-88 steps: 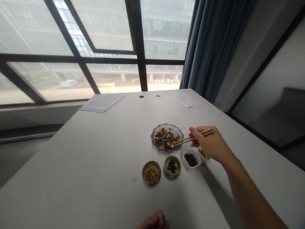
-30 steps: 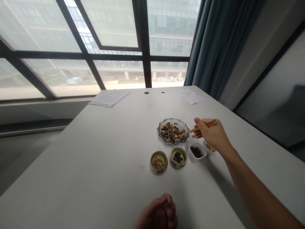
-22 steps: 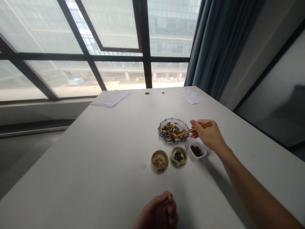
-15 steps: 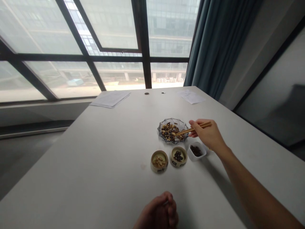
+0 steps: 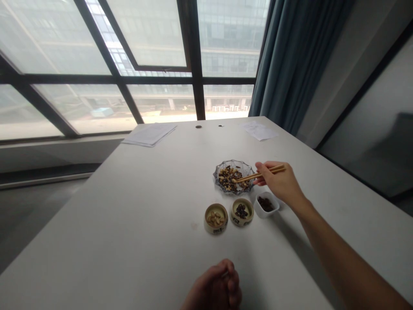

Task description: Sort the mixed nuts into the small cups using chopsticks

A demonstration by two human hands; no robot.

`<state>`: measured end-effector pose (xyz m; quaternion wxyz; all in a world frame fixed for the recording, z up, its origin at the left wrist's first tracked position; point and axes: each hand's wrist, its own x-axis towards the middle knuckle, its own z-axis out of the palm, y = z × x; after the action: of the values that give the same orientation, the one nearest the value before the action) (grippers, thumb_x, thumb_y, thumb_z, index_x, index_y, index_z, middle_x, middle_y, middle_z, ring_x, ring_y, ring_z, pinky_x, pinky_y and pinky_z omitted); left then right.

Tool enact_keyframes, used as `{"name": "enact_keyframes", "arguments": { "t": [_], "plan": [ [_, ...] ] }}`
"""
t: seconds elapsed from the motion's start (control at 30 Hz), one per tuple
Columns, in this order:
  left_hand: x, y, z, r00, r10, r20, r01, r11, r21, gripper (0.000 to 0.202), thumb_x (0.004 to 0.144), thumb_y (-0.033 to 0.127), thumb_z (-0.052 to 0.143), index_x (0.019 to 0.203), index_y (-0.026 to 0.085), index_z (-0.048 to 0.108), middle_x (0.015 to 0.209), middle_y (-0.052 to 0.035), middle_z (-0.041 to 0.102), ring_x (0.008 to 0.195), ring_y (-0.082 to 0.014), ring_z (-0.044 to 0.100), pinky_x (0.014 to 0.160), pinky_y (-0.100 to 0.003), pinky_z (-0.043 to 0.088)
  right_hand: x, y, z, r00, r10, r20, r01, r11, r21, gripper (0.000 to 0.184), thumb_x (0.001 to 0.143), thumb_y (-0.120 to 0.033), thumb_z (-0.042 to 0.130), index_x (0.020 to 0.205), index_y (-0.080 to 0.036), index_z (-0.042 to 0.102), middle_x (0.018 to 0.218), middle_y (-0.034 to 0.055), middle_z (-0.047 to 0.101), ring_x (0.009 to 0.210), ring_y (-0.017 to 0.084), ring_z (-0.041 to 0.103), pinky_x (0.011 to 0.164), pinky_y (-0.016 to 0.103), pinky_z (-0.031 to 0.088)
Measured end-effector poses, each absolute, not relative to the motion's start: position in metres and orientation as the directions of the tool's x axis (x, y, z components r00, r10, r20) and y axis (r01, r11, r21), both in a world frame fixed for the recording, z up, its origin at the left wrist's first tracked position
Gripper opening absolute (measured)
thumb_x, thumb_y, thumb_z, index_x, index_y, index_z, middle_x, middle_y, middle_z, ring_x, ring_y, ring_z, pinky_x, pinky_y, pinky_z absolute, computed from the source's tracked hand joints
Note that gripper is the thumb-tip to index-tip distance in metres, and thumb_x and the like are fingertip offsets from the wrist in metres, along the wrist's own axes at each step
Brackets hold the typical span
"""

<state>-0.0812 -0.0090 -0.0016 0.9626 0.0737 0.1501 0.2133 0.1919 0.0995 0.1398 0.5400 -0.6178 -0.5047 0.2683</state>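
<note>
My right hand (image 5: 281, 183) grips a pair of wooden chopsticks (image 5: 258, 174). Their tips reach into a scalloped glass dish (image 5: 234, 177) of mixed dark seeds and pale nuts. In front of the dish stand two round brown cups: one (image 5: 216, 218) with pale nuts, one (image 5: 241, 212) with black seeds. A small white square dish (image 5: 266, 204) of dark pieces sits just under my right wrist. My left hand (image 5: 214, 289) rests curled in a loose fist on the white table (image 5: 135, 224) at the near edge; I cannot make out anything in it.
A stack of papers (image 5: 150, 134) lies at the far left of the table and a single sheet (image 5: 260, 131) at the far right. Two small dark holes (image 5: 198, 126) mark the far edge. Behind are large windows and a blue curtain (image 5: 290, 60).
The chopstick tips have slid a little leftward, deeper into the glass dish. My right hand now covers the second white dish that showed a second ago. My left hand has stayed put.
</note>
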Motion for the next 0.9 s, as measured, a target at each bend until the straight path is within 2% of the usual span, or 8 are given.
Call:
{"name": "enact_keyframes", "arguments": {
  "t": [0.3,0.53,0.77,0.9],
  "plan": [
    [-0.082,-0.01,0.002,0.858,0.437,-0.269,-0.388,0.896,0.217,0.022,0.086,0.037,0.073,0.091,0.019,0.061,0.074,0.0032,0.056,0.062,-0.0094,0.053,0.062,-0.026,0.025,0.19,0.101,0.134,0.323,0.917,0.232,0.377,0.1,-0.921,0.049,0.089,-0.065,0.07,0.072,-0.02,0.073,0.068,0.0074,0.078,0.061,0.027,0.078,0.054,0.032,0.063],
    [-0.082,-0.01,0.004,0.862,0.437,-0.257,-0.387,0.895,0.223,0.02,0.087,0.036,0.071,0.09,0.019,0.059,0.074,0.0036,0.055,0.061,-0.0091,0.053,0.061,-0.026,0.024,0.189,0.1,0.136,0.373,0.884,0.282,0.394,0.124,-0.911,0.051,0.092,-0.065,0.067,0.073,-0.018,0.072,0.066,0.0074,0.076,0.057,0.026,0.077,0.052,0.031,0.062],
    [-0.082,-0.011,0.005,0.85,0.448,-0.277,-0.396,0.89,0.224,0.02,0.088,0.036,0.07,0.089,0.019,0.059,0.073,0.0035,0.053,0.061,-0.0091,0.053,0.061,-0.026,0.024,0.182,0.071,0.175,0.426,0.844,0.327,0.357,0.176,-0.917,0.051,0.087,-0.067,0.072,0.075,-0.018,0.075,0.068,0.0085,0.076,0.055,0.026,0.076,0.053,0.032,0.065],
    [-0.083,-0.011,0.004,0.853,0.439,-0.28,-0.387,0.894,0.224,0.021,0.087,0.037,0.07,0.09,0.019,0.06,0.075,0.003,0.054,0.063,-0.0096,0.054,0.061,-0.026,0.025,0.169,0.04,0.202,0.386,0.871,0.305,0.35,0.168,-0.922,0.049,0.086,-0.068,0.073,0.079,-0.019,0.079,0.065,0.0097,0.076,0.055,0.027,0.077,0.05,0.032,0.065]
  ]
}}
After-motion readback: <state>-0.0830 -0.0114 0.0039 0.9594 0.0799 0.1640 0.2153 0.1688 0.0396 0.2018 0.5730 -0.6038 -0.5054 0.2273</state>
